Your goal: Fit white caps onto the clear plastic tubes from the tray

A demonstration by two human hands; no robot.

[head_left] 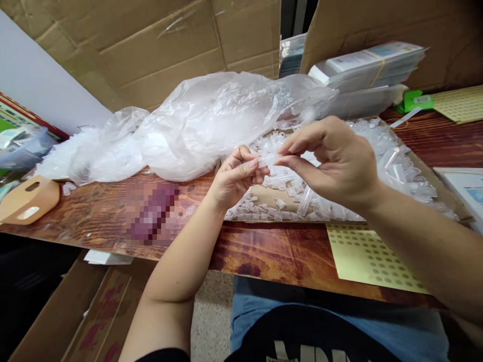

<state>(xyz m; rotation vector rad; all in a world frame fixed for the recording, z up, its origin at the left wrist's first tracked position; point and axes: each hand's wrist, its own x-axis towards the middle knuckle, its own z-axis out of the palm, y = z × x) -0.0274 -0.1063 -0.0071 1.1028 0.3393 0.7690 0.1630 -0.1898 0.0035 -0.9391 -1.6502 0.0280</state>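
Observation:
My left hand (239, 176) is closed round a small clear plastic tube (266, 160), held above the cardboard tray (260, 193). The thumb and forefinger of my right hand (332, 161) pinch at the tube's right end; whether a separate cap is between them is too blurred to tell. Below both hands, loose clear plastic pieces (400, 173) fill much of the tray. Some are long tubes, others are short and ridged like caps. A longer clear tube (304, 202) lies near the tray's front edge.
Large clear plastic bags (211, 125) of white pieces lie behind and left. A yellow sticker sheet (373, 254) sits at the table's front edge. Banded card stacks (373, 65) stand back right, near a green plastic item (415, 102). An orange basket (32, 198) is far left.

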